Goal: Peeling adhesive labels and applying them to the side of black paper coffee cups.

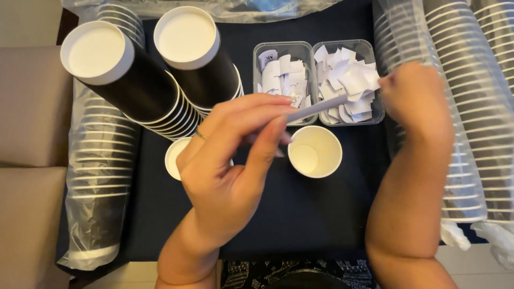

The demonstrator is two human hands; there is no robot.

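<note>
your left hand (225,171) pinches a thin stick (316,108) above the open cup (315,151); your right hand (415,99) grips paper slips (350,80) over the tray (377,115).

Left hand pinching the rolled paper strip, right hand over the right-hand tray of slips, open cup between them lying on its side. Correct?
Not quite: the head view shows the open cup standing upright, its mouth facing the camera, not lying on its side. The rest holds: the left hand pinches the rolled paper strip, and the right hand is at the right-hand tray of slips.
</note>
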